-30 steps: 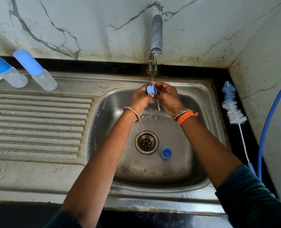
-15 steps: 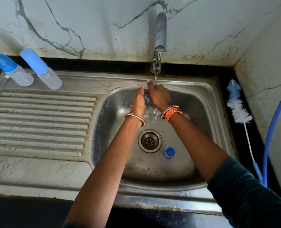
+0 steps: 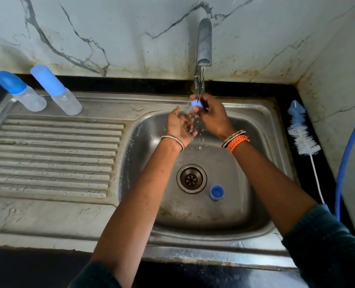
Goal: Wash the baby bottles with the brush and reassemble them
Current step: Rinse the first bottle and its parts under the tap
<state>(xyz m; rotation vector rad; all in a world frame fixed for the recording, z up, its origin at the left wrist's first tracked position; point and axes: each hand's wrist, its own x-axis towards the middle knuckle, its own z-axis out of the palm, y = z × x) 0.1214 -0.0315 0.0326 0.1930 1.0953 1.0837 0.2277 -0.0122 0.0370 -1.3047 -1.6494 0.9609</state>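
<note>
Pinching a blue collar (image 3: 195, 103) under the tap (image 3: 203, 44), right hand (image 3: 210, 117); left hand (image 3: 179, 123) released, cupped.

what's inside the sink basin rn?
In the sink basin: the drain, a blue cap beside it, open side up, and splashing water. Both forearms cross over the basin, hiding parts of its floor and left wall.
</note>
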